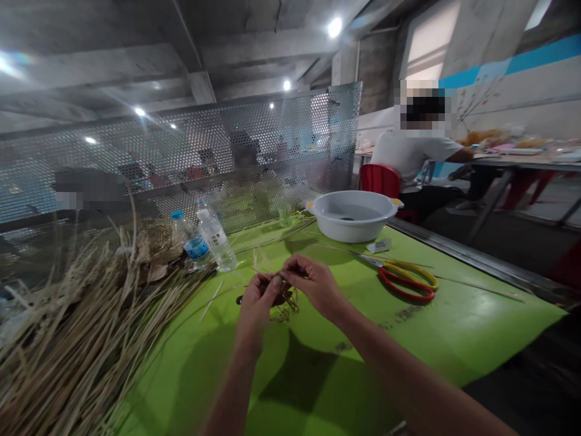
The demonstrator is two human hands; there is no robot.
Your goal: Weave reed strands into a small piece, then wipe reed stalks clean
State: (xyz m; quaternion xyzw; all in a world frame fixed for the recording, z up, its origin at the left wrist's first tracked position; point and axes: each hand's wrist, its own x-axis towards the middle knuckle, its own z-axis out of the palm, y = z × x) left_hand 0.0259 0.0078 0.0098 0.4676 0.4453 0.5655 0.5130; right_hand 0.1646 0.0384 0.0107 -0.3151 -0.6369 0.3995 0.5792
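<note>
The left hand (258, 295) and right hand (315, 283) pinch tightly what seems a partly woven strand piece (293, 301), loose ends (283, 315) dangling beneath, unworked strips (113, 315) left of the grip.

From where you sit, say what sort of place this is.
Likely a craft workshop: straw-like strips are heaped at left, scissors lie on the green table, and another person sits at a cluttered worktop beyond.
</note>
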